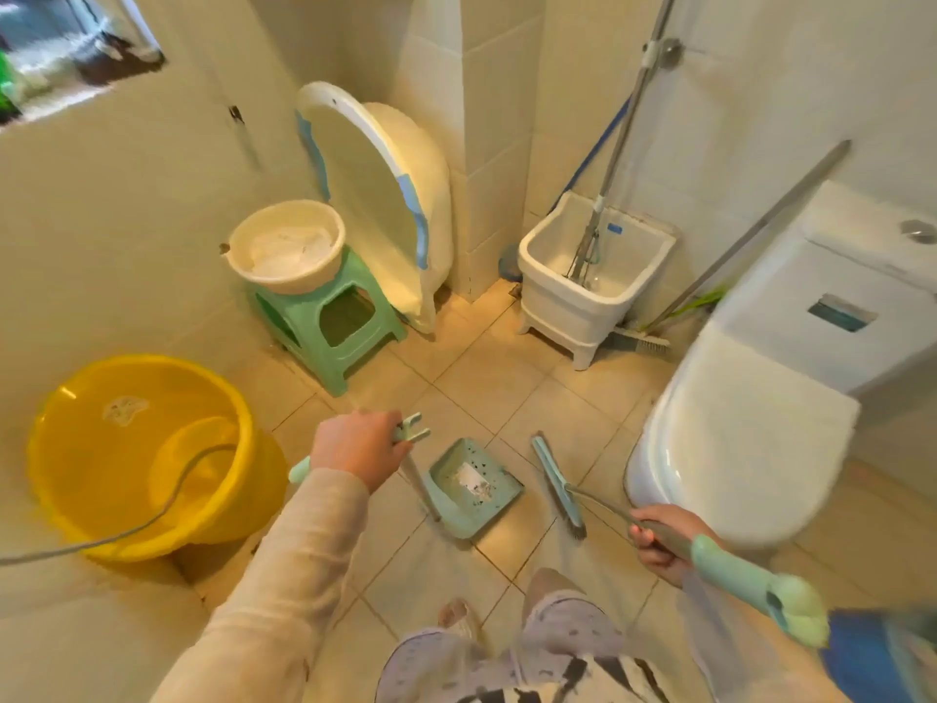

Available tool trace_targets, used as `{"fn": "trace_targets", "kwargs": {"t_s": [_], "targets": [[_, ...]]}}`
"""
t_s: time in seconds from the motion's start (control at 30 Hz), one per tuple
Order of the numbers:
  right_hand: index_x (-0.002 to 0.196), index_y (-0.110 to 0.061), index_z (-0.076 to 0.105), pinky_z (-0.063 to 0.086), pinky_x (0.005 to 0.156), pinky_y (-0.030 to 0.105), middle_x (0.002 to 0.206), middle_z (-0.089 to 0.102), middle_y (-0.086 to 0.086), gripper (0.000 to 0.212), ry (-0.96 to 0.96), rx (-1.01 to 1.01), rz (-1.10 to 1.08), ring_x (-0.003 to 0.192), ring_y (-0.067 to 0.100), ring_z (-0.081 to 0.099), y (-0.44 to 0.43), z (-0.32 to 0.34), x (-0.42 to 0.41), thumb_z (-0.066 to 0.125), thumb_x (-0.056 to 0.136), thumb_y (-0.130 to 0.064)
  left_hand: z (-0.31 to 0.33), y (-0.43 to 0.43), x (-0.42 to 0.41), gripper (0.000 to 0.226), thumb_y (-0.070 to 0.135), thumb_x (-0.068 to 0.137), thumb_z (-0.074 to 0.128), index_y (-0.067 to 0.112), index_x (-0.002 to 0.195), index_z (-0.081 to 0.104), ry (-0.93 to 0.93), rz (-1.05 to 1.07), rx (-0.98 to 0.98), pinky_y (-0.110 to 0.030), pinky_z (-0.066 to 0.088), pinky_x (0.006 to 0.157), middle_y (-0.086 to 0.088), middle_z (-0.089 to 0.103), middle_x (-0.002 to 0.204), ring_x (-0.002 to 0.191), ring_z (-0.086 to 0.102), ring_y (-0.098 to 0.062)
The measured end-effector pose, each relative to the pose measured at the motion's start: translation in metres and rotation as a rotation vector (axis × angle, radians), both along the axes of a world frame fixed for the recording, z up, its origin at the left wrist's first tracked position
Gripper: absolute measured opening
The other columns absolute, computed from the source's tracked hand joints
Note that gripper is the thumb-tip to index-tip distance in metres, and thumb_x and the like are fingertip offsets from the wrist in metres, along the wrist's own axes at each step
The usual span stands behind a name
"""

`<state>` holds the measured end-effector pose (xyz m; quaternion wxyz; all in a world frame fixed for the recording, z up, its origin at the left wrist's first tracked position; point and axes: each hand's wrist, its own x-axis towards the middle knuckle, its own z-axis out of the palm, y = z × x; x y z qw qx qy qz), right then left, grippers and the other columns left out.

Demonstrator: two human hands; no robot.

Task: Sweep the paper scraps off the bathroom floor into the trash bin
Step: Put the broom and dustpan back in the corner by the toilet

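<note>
At the left wall sits a yellow tub (137, 449), clear of our work. Our left hand (357, 449) is clenched round the dustpan handle (413, 466), keeping the dustpan (474, 487) flat on the floor (456, 383) with its mouth toward the broom. The scraps (471, 476) already lie in the pan, near its middle; we see none loose on the tiles. Just right of it, the broom head (557, 487) rests on the floor beside the toilet (735, 449), our right hand (664, 542) wrapped tight on the broom handle (710, 555), angled low for short strokes. No bin is in view; tipping likely comes next.
</note>
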<state>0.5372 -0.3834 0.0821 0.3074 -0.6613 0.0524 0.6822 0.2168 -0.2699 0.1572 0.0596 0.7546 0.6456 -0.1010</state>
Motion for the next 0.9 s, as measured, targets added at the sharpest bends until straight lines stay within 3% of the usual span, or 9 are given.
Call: {"fn": "trace_targets", "kwargs": {"t_s": [0.23, 0.47, 0.6, 0.9], "targets": [[0.074, -0.012, 0.035, 0.019, 0.025, 0.005, 0.032, 0.042, 0.006, 0.022, 0.033, -0.024, -0.235, 0.018, 0.009, 0.033, 0.011, -0.007, 0.000, 0.036, 0.095, -0.005, -0.004, 0.080, 0.029, 0.022, 0.045, 0.090, 0.051, 0.028, 0.100, 0.061, 0.024, -0.268, -0.022, -0.025, 0.045, 0.055, 0.007, 0.061, 0.076, 0.067, 0.057, -0.015], [0.074, -0.012, 0.036, 0.020, 0.026, 0.005, 0.032, 0.042, 0.007, 0.020, 0.053, -0.070, -0.324, 0.017, 0.012, 0.031, 0.069, -0.020, 0.028, 0.037, 0.093, -0.008, -0.015, 0.151, 0.074, 0.024, 0.046, 0.089, 0.054, 0.029, 0.105, 0.061, 0.007, -0.388, -0.069, -0.025, 0.052, 0.065, 0.007, 0.064, 0.083, 0.076, 0.061, -0.014], [0.073, -0.013, 0.036, 0.021, 0.026, 0.006, 0.031, 0.043, 0.008, 0.021, 0.089, -0.057, -0.407, 0.017, 0.012, 0.034, 0.114, -0.015, 0.056, 0.037, 0.092, -0.005, -0.017, 0.195, 0.115, 0.027, 0.046, 0.089, 0.053, 0.030, 0.109, 0.061, 0.026, -0.468, -0.093, -0.032, 0.057, 0.075, 0.005, 0.068, 0.089, 0.083, 0.064, -0.017], [0.067, -0.016, 0.037, 0.029, 0.026, 0.009, 0.035, 0.046, 0.003, 0.032, 0.303, 0.141, -0.713, 0.025, 0.012, 0.051, 0.187, 0.013, 0.096, 0.032, 0.098, -0.012, -0.010, 0.282, 0.232, 0.029, 0.045, 0.091, 0.051, 0.025, 0.108, 0.061, 0.130, -0.770, -0.103, -0.032, 0.050, 0.070, -0.001, 0.068, 0.098, 0.091, 0.064, -0.022]]}}
